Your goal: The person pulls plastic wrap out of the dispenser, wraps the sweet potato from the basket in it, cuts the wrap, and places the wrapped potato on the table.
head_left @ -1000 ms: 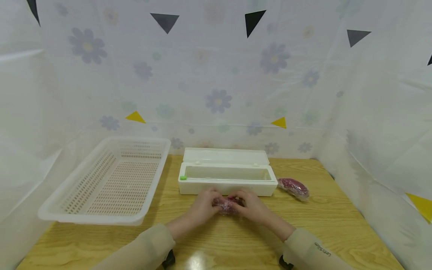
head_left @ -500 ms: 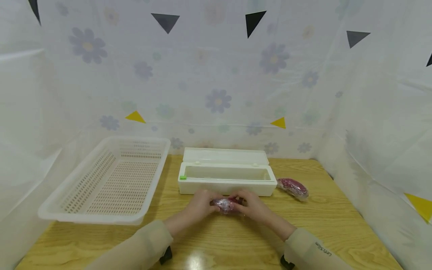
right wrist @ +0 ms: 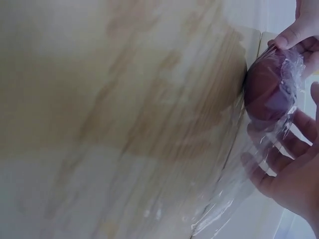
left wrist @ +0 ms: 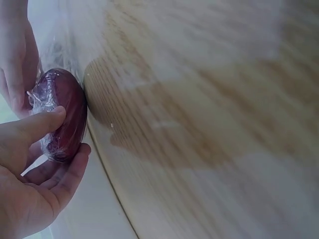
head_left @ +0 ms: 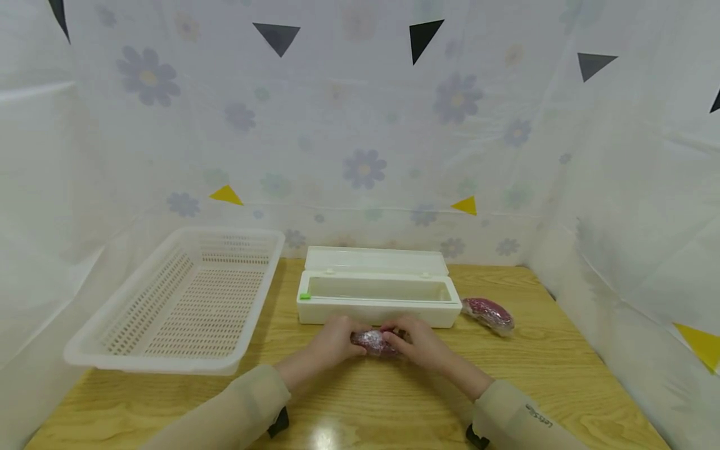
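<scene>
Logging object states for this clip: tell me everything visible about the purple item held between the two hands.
The purple sweet potato is a small, dark reddish-purple oval, wrapped in clear, crinkled plastic film that trails loose at one end. It lies lengthwise on the wooden table, just in front of the white dispenser box. The left hand and right hand grip its ends.

sweet potato (head_left: pixel 375 342) — ends hidden by both hands | right hand (right wrist: pixel 294 174) — blurred behind film, cut off
</scene>
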A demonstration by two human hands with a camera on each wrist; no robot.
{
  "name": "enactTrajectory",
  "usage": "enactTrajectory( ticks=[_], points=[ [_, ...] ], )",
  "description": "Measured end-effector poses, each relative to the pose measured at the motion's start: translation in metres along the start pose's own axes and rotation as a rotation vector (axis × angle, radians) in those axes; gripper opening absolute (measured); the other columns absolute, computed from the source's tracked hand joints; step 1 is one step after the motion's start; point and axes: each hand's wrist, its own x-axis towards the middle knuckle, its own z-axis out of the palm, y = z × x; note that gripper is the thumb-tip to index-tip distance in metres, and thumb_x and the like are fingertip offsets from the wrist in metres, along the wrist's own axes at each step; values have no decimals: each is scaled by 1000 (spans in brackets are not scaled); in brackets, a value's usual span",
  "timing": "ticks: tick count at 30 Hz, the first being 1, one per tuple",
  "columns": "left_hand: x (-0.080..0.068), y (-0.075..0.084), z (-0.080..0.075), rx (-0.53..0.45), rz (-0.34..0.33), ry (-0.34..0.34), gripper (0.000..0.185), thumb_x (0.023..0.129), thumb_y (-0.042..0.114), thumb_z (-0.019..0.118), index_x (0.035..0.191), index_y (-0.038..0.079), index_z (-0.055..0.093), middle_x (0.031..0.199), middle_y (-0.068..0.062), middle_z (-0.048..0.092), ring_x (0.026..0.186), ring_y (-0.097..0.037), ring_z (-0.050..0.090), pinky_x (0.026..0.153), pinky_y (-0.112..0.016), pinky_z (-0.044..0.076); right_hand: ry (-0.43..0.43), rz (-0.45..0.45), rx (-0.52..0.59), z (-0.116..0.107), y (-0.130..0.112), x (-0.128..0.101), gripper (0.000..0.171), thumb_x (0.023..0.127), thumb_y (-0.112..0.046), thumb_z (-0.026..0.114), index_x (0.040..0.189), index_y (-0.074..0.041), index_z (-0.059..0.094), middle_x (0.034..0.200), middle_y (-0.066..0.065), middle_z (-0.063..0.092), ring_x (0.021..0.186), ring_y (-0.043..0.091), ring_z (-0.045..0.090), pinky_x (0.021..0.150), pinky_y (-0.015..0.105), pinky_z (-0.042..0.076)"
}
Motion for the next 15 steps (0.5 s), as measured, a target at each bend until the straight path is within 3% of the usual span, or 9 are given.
enactTrajectory(
  ticks=[5, 8, 11, 15],
  points=[
    [1, -2, 2, -29, -16, 4, 33, 70, 11, 82, 101, 6, 73, 97, -5, 72, 87, -15, 66, 77, -25, 52, 20, 43, -166, 6, -6, 2, 43, 81, -53, 66, 107, -18, 65, 97, -7, 62, 84, 8, 56, 70, 26, 48],
    [1, -3, 2, -44, -30, -3, 35, 70, 13, 83, 102, 7, 72, 98, -3, 72, 89, -14, 65, 78, -25, 51, 50, 48, -270, 10, -9, 2, 47, 76, -55, 70, 105, -18, 63, 96, -7, 61, 85, 9, 55, 72, 29, 47],
    [1, -5, 2, -82, -43, -17, 35, 73, 19, 81, 104, 8, 72, 101, -2, 71, 90, -12, 64, 79, -24, 50, 69, 44, -303, 11, -10, 1, 45, 76, -53, 72, 104, -19, 62, 94, -7, 61, 83, 9, 55, 71, 30, 46],
    [0, -7, 0, -170, -59, -32, 25, 85, 19, 71, 106, 6, 71, 104, -5, 70, 88, -11, 63, 71, -21, 51, 75, 20, -298, 11, -10, 1, 45, 76, -52, 72, 104, -19, 62, 96, -7, 61, 84, 10, 55, 72, 32, 45]
  ],
)
